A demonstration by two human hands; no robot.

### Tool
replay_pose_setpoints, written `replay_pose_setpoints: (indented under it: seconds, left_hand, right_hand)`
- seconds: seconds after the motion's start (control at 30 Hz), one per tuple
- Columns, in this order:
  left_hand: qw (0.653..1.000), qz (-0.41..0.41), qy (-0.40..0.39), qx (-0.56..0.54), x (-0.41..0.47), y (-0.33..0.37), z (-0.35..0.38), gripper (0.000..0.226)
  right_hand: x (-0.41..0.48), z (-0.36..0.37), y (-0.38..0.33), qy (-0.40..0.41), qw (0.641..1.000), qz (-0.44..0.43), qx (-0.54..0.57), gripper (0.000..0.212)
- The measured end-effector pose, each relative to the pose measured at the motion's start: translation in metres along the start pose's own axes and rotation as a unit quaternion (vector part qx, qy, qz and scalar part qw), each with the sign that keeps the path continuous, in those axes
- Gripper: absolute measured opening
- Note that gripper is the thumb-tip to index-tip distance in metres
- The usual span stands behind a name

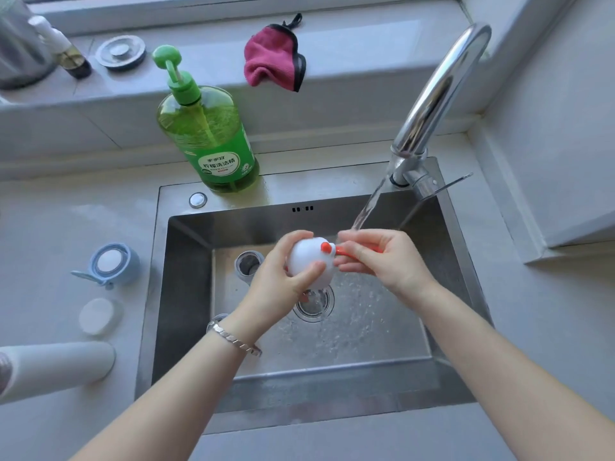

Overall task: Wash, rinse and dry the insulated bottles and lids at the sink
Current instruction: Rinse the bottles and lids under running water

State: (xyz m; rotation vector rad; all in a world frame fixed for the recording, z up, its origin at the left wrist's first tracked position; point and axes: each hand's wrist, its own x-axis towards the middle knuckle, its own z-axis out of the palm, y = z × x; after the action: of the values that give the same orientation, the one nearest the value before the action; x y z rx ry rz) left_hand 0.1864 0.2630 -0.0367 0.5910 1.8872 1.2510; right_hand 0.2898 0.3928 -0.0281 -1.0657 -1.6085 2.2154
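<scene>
The left hand [283, 271] curls round a domed white lid [309, 261] and holds it over the middle of the sink [186, 261]. Touching that grip on its far side, the right hand [382, 257] pinches the lid's orange strap [342, 251] between thumb and fingers. The water stream [366, 211] from the faucet [439, 91] lands right at this pinch, and water runs off below the lid toward the drain [314, 306] directly under both hands. This looks like the rinsing or rubbing of one lid, so the task seems to be in its early or middle part. Well away from the grip, on the counter beyond the left forearm, lie a blue lid [109, 262], a white round cap [98, 316] and a white bottle [56, 364] on its side. Whether these are already washed cannot be told. The soap bottle [206, 134] stands behind the sink, beyond the left hand. The pink cloth [273, 58] sits on the ledge far above the grip, apart from everything else, so drying probably remains to be done.
</scene>
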Motion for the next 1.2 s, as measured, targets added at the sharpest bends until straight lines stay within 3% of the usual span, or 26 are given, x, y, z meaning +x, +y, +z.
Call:
replay_pose_setpoints:
  seconds: [0.07, 0.17, 0.27, 0.37, 0.5, 0.6, 0.7, 0.8, 0.93, 1.1, 1.2]
  left_hand:
    - [1.000, 0.015, 0.008, 0.022, 0.004, 0.000, -0.001, 0.036]
    - [0.999, 0.019, 0.018, 0.036, 0.008, -0.001, 0.000, 0.045]
    - [0.998, 0.012, 0.049, 0.029, 0.013, 0.000, 0.000, 0.060]
    - [0.997, 0.038, 0.039, 0.052, 0.018, 0.005, 0.003, 0.055]
    - [0.997, 0.034, 0.033, 0.066, 0.028, 0.014, 0.016, 0.051]
    - [0.997, 0.016, 0.022, 0.072, 0.033, 0.020, 0.023, 0.052]
    - [0.998, 0.006, 0.011, 0.068, 0.033, 0.022, 0.022, 0.046]
    - [0.996, -0.009, 0.033, 0.082, 0.029, 0.020, 0.017, 0.053]
    - [0.993, -0.019, 0.074, 0.094, 0.020, 0.020, 0.014, 0.054]
    - [0.991, -0.013, 0.078, 0.105, 0.014, 0.016, 0.013, 0.047]
    - [0.992, 0.002, 0.069, 0.106, 0.016, 0.015, 0.012, 0.052]
  right_hand:
    - [0.001, -0.006, -0.002, -0.034, 0.999, 0.024, -0.018, 0.015]
    - [0.003, -0.012, -0.003, -0.008, 0.988, 0.016, -0.154, 0.013]
    - [0.007, -0.016, -0.001, 0.042, 0.961, 0.007, -0.274, 0.034]
    - [0.010, -0.024, 0.005, 0.085, 0.916, -0.025, -0.391, 0.055]
    - [0.006, -0.028, 0.007, 0.037, 0.952, -0.105, -0.286, 0.021]
    - [0.004, -0.027, 0.011, 0.041, 0.973, -0.139, -0.180, 0.020]
    - [0.006, -0.022, 0.009, 0.049, 0.977, -0.164, -0.130, 0.004]
    - [0.009, -0.011, 0.009, 0.044, 0.964, -0.188, -0.182, 0.007]
    - [0.013, 0.010, 0.015, 0.085, 0.937, -0.157, -0.299, 0.030]
    - [0.022, 0.023, 0.007, 0.143, 0.963, -0.102, -0.203, 0.042]
    - [0.019, 0.010, 0.007, 0.097, 0.977, -0.103, -0.157, 0.036]
